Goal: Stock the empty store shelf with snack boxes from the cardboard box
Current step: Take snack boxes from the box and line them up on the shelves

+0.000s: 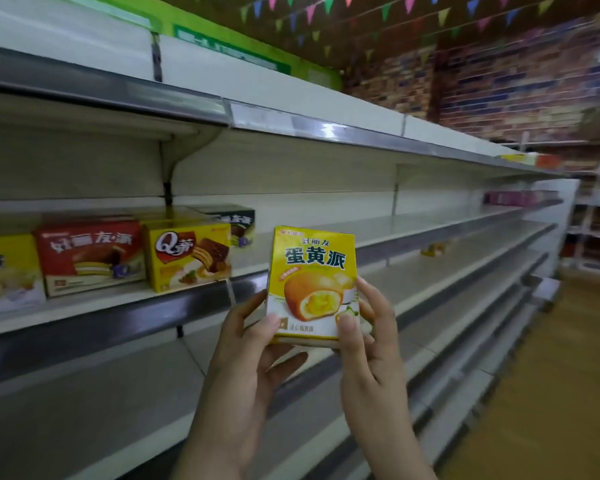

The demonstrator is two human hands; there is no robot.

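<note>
A yellow snack box (pixel 312 271) with a cake picture stands upright in the air in front of the shelving. My left hand (pixel 246 351) holds its lower left corner, thumb on the front. My right hand (pixel 368 341) pinches its lower right corner, thumb on the front and fingers behind. On the middle shelf (pixel 413 233) to the left stand a yellow box (pixel 7 271), a red box (pixel 90 258) and a yellow Q box (pixel 187 254), with a dark box (pixel 238 220) behind. The cardboard box is out of view.
Long white shelves (pixel 447 306) run away to the right, mostly bare. A small yellow item (pixel 433 250) lies farther along the middle shelf, and pink packs (pixel 513 198) sit at the far end. A wooden floor (pixel 575 375) lies to the right, with a brick wall (pixel 516 84) beyond.
</note>
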